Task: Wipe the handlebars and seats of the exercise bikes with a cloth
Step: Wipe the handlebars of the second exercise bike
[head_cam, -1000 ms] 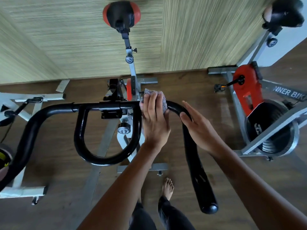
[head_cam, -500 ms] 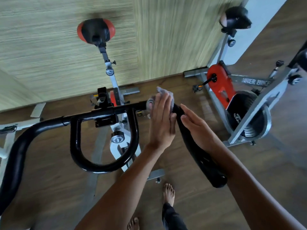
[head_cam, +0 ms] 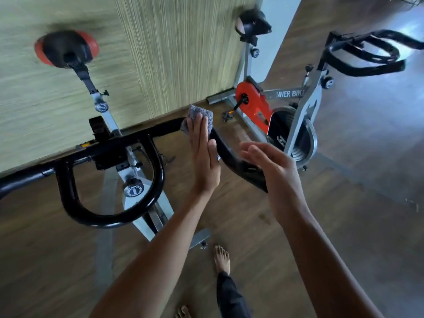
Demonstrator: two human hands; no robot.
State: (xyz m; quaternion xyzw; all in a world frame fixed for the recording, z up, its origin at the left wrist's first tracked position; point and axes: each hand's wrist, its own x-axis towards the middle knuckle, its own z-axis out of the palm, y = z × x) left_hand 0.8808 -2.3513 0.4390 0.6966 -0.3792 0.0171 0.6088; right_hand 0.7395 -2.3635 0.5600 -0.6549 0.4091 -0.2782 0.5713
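A black handlebar [head_cam: 114, 143] of the near exercise bike crosses the view, with a loop in its middle. My left hand [head_cam: 204, 157] lies flat with straight fingers on a grey cloth [head_cam: 207, 118], pressing it against the bar's right bend. My right hand [head_cam: 273, 171] hovers with relaxed fingers over the bar's right arm [head_cam: 231, 154] and holds nothing. The near bike's red and black seat [head_cam: 65, 50] is at the upper left. A second bike stands to the right with its black seat [head_cam: 253, 25] and black handlebar [head_cam: 367, 56].
A striped wall panel [head_cam: 179, 53] runs behind the bikes. The second bike's red guard [head_cam: 254, 104] and flywheel [head_cam: 300, 138] are close on the right. My bare feet [head_cam: 221, 260] stand on the wooden floor [head_cam: 355, 203] below the bar.
The view has swung right, bringing the second bike's handlebar into sight. My right hand has lifted off the bar's right arm. My left hand still presses the cloth at the bend.
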